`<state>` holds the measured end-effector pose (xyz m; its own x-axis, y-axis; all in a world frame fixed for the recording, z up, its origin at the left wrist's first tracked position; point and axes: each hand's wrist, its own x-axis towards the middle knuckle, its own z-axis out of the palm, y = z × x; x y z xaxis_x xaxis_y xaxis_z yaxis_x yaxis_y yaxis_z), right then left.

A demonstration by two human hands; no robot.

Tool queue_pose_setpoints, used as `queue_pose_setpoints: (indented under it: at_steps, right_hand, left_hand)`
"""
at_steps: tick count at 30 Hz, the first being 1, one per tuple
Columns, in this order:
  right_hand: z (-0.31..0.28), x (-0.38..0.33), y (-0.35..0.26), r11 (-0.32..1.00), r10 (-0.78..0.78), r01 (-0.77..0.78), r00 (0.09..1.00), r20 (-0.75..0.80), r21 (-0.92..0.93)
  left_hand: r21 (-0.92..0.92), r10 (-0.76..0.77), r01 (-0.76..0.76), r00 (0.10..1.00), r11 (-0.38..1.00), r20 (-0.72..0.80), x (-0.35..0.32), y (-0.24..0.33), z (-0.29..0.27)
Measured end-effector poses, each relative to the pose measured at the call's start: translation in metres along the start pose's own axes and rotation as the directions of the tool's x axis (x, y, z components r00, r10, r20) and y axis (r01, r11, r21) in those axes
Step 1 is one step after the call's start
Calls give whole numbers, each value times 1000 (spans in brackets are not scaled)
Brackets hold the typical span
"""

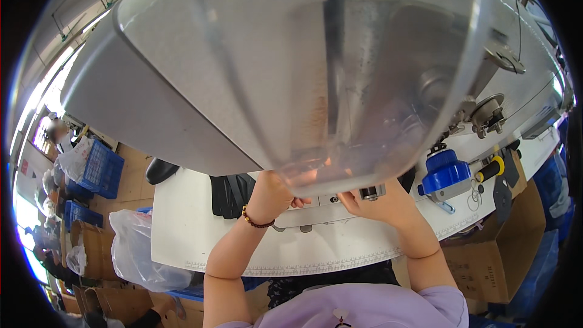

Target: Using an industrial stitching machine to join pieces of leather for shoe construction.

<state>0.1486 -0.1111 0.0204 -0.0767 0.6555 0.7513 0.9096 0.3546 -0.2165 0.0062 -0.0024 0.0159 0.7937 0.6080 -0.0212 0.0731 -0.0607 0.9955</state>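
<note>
Grey-painted metal fills most of the view: the smooth, rounded body of a sewing machine arches over the white table, and a clear curved plastic guard hangs in front of its needle end, glossy and slightly smeared.

Two bare hands meet beneath that guard, at about six o'clock from the machine's head. Left hand, wearing one bracelet of dark round beads at the wrist, lies on the table with its fingers pushed forward under the plastic; whether they pinch anything I cannot tell, since the guard blurs them. Right hand rests just beside it at three o'clock, its fingers likewise tucked under the guard and their spread hidden. A small metal part sits touching the right hand's knuckles.

Black fabric lies folded at nine o'clock from the left hand. One blue plastic spool holder stands at two o'clock from the right hand, one yellow-banded tool handle beyond it. Two blue crates and one crinkled clear bag stand on the floor at far left; one cardboard box at right.
</note>
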Motion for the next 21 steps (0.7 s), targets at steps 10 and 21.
queue_pose_setpoints:
  at_steps: [10, 21]
  right_hand:
    - [-12, 1, -5, 979, 188, -194, 978, 94, 62]
    - [-15, 5, 14, 959, 92, -95, 995, 26, 265]
  left_hand:
    - [257, 124, -162, 980, 953, 158, 8, 1, -19]
    - [24, 207, -208, 978, 978, 26, 11, -12, -13]
